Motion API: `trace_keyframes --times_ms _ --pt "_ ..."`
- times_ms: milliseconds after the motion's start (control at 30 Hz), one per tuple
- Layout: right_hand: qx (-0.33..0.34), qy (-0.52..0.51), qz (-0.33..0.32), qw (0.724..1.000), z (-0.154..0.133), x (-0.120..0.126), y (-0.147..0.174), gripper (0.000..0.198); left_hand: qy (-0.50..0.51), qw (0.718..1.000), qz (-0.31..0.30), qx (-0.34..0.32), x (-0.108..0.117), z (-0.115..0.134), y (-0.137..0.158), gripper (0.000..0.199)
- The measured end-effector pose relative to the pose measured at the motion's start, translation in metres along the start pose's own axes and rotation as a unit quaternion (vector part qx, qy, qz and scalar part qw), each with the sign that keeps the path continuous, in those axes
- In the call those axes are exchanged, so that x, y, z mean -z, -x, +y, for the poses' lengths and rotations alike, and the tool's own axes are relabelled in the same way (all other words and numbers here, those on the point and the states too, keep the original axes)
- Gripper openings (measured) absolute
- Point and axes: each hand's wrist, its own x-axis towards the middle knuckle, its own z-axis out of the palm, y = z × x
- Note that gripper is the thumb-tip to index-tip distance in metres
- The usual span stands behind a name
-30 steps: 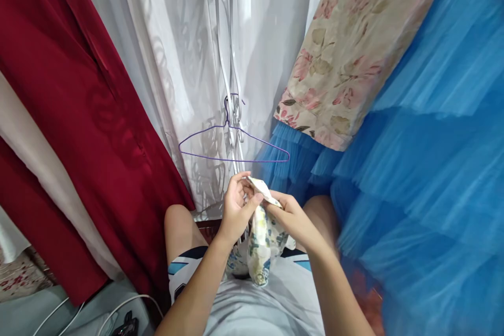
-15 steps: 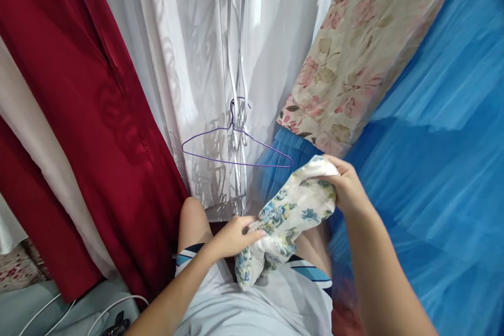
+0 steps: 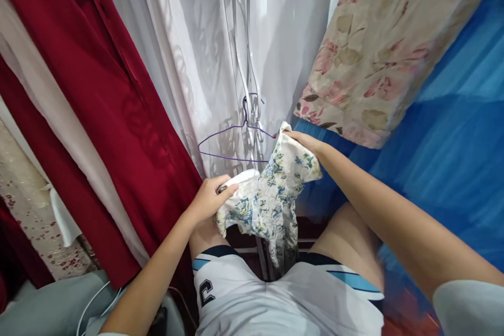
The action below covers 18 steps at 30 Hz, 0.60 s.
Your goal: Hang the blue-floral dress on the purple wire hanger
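Observation:
A small white top with blue and yellow flowers (image 3: 277,189) is stretched between my two hands, its lower part hanging down in folds. My left hand (image 3: 210,197) grips its left shoulder, thumb on the outside. At the right shoulder, my right hand (image 3: 301,139) has hold of the cloth, and its fingers are partly hidden inside the garment. Right behind the top hangs a purple wire hanger (image 3: 220,134) on a white strap (image 3: 240,58). The garment covers the hanger's right end; whether that end is inside the shoulder I cannot tell.
Dark red cloth (image 3: 114,89) hangs on the left, with white curtains (image 3: 189,52) behind the hanger. To the right are a pink-flowered beige garment (image 3: 366,68) and blue tulle (image 3: 441,168). A grey cushioned surface with a white cable (image 3: 92,296) lies at lower left.
Both hands have lifted the top up toward the hanger and spread it between them. It was bunched low over my lap before; now its shoulders are apart and the body hangs down.

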Motion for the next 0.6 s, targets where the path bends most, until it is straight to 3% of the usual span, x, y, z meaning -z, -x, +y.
trace_keyframes --times_ms 100,233,333,433,600 --pt "-0.025 0.005 -0.109 0.994 -0.001 -0.003 0.0 0.026 -0.141 0.989 -0.034 -0.014 0.026 -0.036 0.002 0.037" --pt "-0.012 0.024 -0.113 0.993 -0.008 0.004 0.004 0.021 -0.212 0.975 -0.066 0.011 0.038 -0.097 0.004 0.033" --pt "-0.016 0.026 -0.123 0.992 -0.016 0.006 0.008 0.021 -0.195 0.979 -0.006 0.053 0.043 -0.123 -0.007 0.021" --pt "-0.022 0.035 -0.13 0.991 -0.026 0.005 0.015 0.022 -0.168 0.979 0.096 0.066 0.06 -0.124 -0.039 0.017" --pt "-0.071 0.046 -0.111 0.99 -0.039 -0.003 0.033 0.02 -0.117 0.966 0.222 0.065 0.093 -0.093 -0.11 0.023"
